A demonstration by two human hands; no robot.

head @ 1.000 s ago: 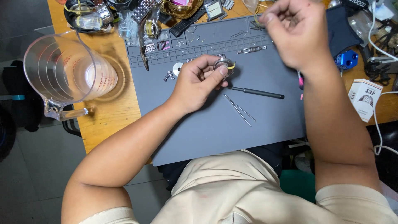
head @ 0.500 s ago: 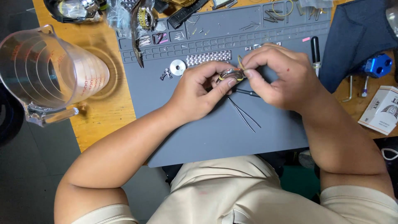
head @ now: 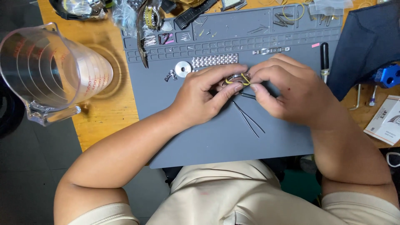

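Wooden desk (head: 104, 112), orange-brown. Directly on top: grey work mat (head: 200, 137) across the middle, clear measuring jug (head: 50, 71) at left, dark blue cloth (head: 366, 46) and white box (head: 385, 121) at right.

Cream short-sleeved shirt (head: 216, 196), bare forearms (no watch, no rings)

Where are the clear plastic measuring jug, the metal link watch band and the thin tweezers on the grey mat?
Clear plastic measuring jug (head: 50, 71), head view, on its side wall.
Metal link watch band (head: 214, 61), head view, mid-strip.
Thin tweezers (head: 249, 119), head view, on the two prongs.
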